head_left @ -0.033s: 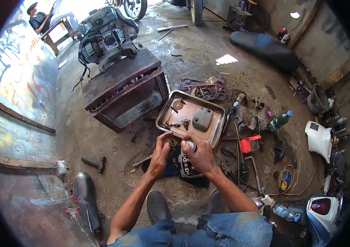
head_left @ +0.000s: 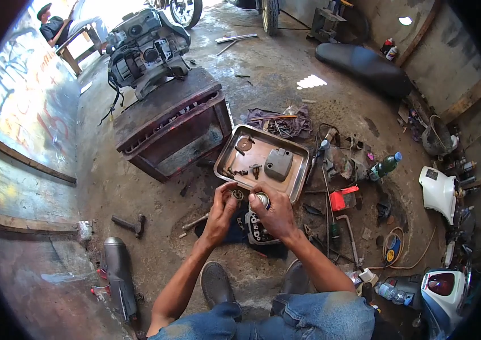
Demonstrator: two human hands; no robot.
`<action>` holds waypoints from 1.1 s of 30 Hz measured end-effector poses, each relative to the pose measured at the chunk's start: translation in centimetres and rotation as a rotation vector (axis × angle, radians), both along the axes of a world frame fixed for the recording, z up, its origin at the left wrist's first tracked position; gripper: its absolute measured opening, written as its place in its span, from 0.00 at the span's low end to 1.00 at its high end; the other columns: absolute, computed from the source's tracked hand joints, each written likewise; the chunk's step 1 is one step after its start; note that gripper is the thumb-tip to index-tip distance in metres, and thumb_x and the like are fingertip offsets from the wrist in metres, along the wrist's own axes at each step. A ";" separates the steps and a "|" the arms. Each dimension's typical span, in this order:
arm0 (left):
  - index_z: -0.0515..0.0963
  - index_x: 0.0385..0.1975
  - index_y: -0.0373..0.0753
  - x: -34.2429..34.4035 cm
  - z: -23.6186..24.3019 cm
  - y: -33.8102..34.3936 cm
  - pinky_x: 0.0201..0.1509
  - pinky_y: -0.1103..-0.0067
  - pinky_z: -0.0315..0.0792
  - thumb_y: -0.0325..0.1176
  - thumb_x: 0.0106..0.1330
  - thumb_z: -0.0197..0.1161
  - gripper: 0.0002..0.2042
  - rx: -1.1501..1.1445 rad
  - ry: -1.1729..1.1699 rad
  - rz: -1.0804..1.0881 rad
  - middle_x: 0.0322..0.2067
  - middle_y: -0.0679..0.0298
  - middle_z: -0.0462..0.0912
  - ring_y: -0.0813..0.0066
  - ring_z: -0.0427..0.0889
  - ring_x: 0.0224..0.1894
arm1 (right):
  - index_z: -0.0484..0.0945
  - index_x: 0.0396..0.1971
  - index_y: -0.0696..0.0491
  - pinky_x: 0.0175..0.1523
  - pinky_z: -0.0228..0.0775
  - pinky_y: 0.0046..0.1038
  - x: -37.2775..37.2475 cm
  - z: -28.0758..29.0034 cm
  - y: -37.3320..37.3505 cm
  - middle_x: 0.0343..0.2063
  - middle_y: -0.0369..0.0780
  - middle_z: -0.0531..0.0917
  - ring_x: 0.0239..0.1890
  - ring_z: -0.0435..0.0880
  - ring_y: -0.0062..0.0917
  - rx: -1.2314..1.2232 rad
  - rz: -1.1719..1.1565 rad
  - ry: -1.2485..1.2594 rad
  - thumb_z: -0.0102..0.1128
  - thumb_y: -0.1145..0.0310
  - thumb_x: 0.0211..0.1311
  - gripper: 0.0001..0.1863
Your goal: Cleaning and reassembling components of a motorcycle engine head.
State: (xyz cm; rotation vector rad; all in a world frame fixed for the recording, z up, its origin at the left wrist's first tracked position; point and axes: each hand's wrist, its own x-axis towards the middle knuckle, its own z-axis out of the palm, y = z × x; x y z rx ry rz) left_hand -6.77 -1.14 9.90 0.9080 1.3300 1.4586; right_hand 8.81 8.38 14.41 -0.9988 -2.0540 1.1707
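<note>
My left hand has its fingers closed around a small round metal part with an open centre. Close beside it, my right hand grips a spray can with a pale top. Below both hands, a metal engine cylinder head rests on a dark cloth, partly hidden by my right hand. Just beyond them lies a shallow metal tray. In it are a grey engine cover, a round toothed disc and several small dark parts.
An engine sits on a dark wooden box at the far left. A hammer lies left. To the right are a red container, a green bottle, a hose and metal bars. A person sits far off.
The round part in my left hand has tilted slightly, and the left fingers have shifted a little around it. The right hand and spray can look the same.
</note>
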 end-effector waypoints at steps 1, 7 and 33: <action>0.59 0.69 0.38 0.2 0.3 0.0 0.66 0.71 0.67 0.48 0.75 0.59 0.31 0.006 0.198 -0.014 0.59 0.54 0.73 0.68 0.72 0.62 | 0.79 0.39 0.55 0.39 0.76 0.41 0.0 0.0 0.1 0.24 0.49 0.84 0.31 0.88 0.44 0.001 0.000 0.000 0.58 0.55 0.68 0.17; 0.59 0.68 0.37 -0.6 -0.4 -0.3 0.66 0.71 0.67 0.42 0.78 0.56 0.26 0.082 0.214 -0.011 0.57 0.55 0.75 0.69 0.73 0.61 | 0.80 0.38 0.56 0.38 0.75 0.41 0.0 0.5 0.2 0.23 0.49 0.83 0.30 0.87 0.44 -0.040 0.025 -0.023 0.58 0.54 0.68 0.18; 0.52 0.72 0.36 -1.1 -1.0 -0.3 0.75 0.65 0.59 0.40 0.61 0.74 0.44 -0.017 0.215 -0.029 0.69 0.53 0.60 0.60 0.66 0.68 | 0.81 0.39 0.58 0.41 0.75 0.40 0.5 0.7 0.4 0.25 0.52 0.84 0.31 0.88 0.43 -0.087 0.028 -0.051 0.58 0.54 0.68 0.19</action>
